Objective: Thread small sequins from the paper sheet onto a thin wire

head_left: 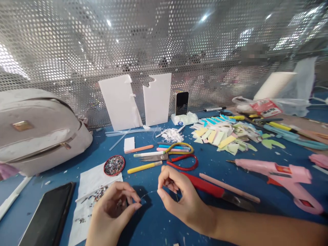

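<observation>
While the left hand (111, 207) and right hand (191, 202) pinch one fine thread (150, 193), two white boards (119, 102) stand beyond.

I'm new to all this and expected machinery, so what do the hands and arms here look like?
They are a person's: the left hand and right hand are both ungloved, with no rings visible. The right forearm shows no sleeve, watch or bracelet. The left forearm is out of frame.
</observation>
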### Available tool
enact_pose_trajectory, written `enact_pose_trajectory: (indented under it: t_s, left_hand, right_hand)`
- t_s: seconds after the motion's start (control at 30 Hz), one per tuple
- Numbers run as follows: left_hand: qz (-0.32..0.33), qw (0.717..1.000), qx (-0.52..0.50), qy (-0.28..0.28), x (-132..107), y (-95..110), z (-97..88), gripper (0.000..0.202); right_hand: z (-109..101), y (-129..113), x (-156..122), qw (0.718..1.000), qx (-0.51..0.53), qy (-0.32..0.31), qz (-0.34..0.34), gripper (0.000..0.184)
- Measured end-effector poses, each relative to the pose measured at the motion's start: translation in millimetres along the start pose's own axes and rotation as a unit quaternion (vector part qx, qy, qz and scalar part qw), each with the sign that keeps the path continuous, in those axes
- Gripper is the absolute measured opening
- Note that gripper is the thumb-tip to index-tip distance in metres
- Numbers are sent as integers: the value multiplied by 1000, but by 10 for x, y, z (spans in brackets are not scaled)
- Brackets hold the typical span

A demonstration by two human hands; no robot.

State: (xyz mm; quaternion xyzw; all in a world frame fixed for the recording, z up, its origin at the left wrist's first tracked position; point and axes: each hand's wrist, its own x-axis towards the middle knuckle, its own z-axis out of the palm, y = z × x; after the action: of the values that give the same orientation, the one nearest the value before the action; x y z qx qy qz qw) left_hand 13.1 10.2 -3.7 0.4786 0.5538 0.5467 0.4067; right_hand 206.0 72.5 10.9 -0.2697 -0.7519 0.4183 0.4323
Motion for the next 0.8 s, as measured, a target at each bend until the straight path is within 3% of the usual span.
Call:
enact_pose_trajectory:
  t_s: [0.8]
  left_hand:
    - [-23,998,-56,22,-23,11,6,19]
  right_hand:
    - [-4,19,-8,1000,-3,-6,10,11]
